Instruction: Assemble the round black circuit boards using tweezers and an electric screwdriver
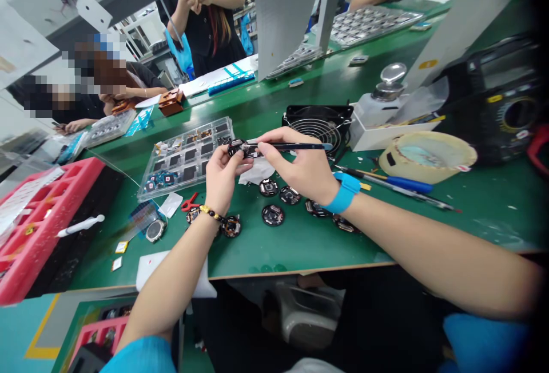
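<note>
My left hand (222, 175) pinches a small round black electronic part (236, 147) between thumb and fingers, above the green bench. My right hand (302, 167), wearing a blue wrist strap (345, 193), is closed around slim dark tweezers (300, 146). Their tip points left and meets or nearly meets the part; the exact contact is too small to make out. Below the hands lie several round black circuit assemblies (273, 214) and a crumpled white sheet (257, 171). One more assembly (231, 226) sits by my left wrist, near a red clip (189, 202).
A clear compartment tray (189, 174) with components stands behind my left hand. Behind my right hand are a black fan (317, 124), a pump bottle (381, 101) and a yellowish round tub (429, 158). Pink foam trays (92, 170) stand left. People work across the bench.
</note>
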A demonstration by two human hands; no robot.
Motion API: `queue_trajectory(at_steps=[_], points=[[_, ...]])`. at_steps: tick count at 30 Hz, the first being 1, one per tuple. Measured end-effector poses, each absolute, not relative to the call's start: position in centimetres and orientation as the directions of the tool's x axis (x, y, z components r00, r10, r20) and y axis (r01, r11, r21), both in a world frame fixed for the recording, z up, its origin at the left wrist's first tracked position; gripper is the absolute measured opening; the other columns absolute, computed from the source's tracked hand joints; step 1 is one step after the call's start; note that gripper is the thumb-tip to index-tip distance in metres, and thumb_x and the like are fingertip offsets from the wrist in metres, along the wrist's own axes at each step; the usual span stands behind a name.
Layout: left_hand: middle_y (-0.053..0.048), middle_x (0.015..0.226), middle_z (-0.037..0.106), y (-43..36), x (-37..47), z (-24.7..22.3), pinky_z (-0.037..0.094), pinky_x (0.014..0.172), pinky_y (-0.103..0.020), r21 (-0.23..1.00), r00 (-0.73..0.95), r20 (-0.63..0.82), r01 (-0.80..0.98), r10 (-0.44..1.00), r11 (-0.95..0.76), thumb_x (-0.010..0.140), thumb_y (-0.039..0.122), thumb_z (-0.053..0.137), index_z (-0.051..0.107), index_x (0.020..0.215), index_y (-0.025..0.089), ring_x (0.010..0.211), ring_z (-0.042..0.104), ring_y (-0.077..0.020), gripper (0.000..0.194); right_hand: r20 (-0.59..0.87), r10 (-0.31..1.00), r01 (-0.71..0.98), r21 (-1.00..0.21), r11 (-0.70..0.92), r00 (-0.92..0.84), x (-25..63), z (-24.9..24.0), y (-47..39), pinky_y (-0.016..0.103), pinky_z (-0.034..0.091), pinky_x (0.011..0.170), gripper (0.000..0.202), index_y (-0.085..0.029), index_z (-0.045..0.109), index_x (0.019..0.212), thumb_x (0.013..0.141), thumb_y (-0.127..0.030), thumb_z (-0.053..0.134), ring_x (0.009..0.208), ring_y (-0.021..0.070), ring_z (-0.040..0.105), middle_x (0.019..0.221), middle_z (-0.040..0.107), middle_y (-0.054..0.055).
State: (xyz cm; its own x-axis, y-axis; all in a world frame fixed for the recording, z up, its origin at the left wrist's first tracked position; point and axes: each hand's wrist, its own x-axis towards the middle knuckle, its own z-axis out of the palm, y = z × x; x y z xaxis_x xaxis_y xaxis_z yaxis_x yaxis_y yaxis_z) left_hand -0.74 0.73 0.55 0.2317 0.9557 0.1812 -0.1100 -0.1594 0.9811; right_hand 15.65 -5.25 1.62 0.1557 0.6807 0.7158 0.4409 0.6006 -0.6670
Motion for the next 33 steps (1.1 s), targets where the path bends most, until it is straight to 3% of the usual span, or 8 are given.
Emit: queue_trajectory(at_steps=[8, 18, 25, 29, 33], points=[[-0.005, 0.101, 0.076, 0.6, -0.7, 0.8, 0.066, 0.079, -0.026, 0.979, 0.230, 0.179, -0.142, 0.957, -0.149, 0.089, 0.024, 0.072, 0.063, 0.102, 0.017, 0.083, 0.077, -0.0144, 0.017, 0.659, 0.741, 0.395, -0.720, 0.571, 0.130, 15.6, 1.2, -4.9, 0.034, 0.063, 0.082, 0.014, -0.022, 0.074, 0.102, 0.100, -0.033, 0.065, 0.093, 0.0199, 0.075, 0.103, 0.079, 0.003], [-0.007, 0.106, 0.078, 0.6, -0.8, 0.7, 0.067, 0.079, -0.028, 0.975, 0.229, 0.217, -0.103, 0.949, -0.198, 0.089, 0.029, 0.076, 0.063, 0.103, 0.019, 0.086, 0.079, -0.0163, 0.022, 0.646, 0.756, 0.403, -0.722, 0.562, 0.105, 15.6, 0.8, -4.7, 0.036, 0.063, 0.085, 0.017, -0.024, 0.076, 0.105, 0.101, -0.035, 0.064, 0.097, 0.0209, 0.076, 0.109, 0.080, 0.003], [-0.005, 0.099, 0.076, 0.8, -0.8, 0.6, 0.066, 0.078, -0.029, 0.973, 0.226, 0.222, -0.117, 0.949, -0.199, 0.086, 0.027, 0.076, 0.060, 0.101, 0.018, 0.083, 0.078, -0.0158, 0.024, 0.629, 0.760, 0.259, -0.770, 0.582, 0.162, 15.5, 1.7, -5.1, 0.034, 0.064, 0.084, 0.018, -0.023, 0.076, 0.101, 0.100, -0.039, 0.067, 0.094, 0.0199, 0.077, 0.101, 0.080, 0.003], [-0.005, 0.107, 0.076, 0.7, -0.9, 1.0, 0.065, 0.078, -0.028, 0.974, 0.210, 0.186, -0.166, 0.960, -0.152, 0.084, 0.018, 0.069, 0.052, 0.106, 0.021, 0.085, 0.078, -0.0154, 0.028, 0.595, 0.771, 0.157, -0.804, 0.574, 0.227, 15.9, 1.6, -4.6, 0.034, 0.064, 0.082, 0.025, -0.023, 0.073, 0.098, 0.098, -0.046, 0.068, 0.092, 0.0198, 0.077, 0.097, 0.078, 0.004], [-0.007, 0.119, 0.076, 0.5, -1.4, 2.2, 0.059, 0.063, -0.021, 0.980, 0.280, 0.082, -0.196, 0.956, -0.027, 0.077, 0.010, 0.060, 0.057, 0.114, 0.022, 0.092, 0.076, -0.0165, 0.039, 0.499, 0.834, 0.042, -0.863, 0.504, 0.237, 16.4, 1.6, -3.9, 0.034, 0.064, 0.080, 0.032, -0.020, 0.071, 0.096, 0.095, -0.052, 0.071, 0.086, 0.0195, 0.076, 0.086, 0.076, 0.004]])
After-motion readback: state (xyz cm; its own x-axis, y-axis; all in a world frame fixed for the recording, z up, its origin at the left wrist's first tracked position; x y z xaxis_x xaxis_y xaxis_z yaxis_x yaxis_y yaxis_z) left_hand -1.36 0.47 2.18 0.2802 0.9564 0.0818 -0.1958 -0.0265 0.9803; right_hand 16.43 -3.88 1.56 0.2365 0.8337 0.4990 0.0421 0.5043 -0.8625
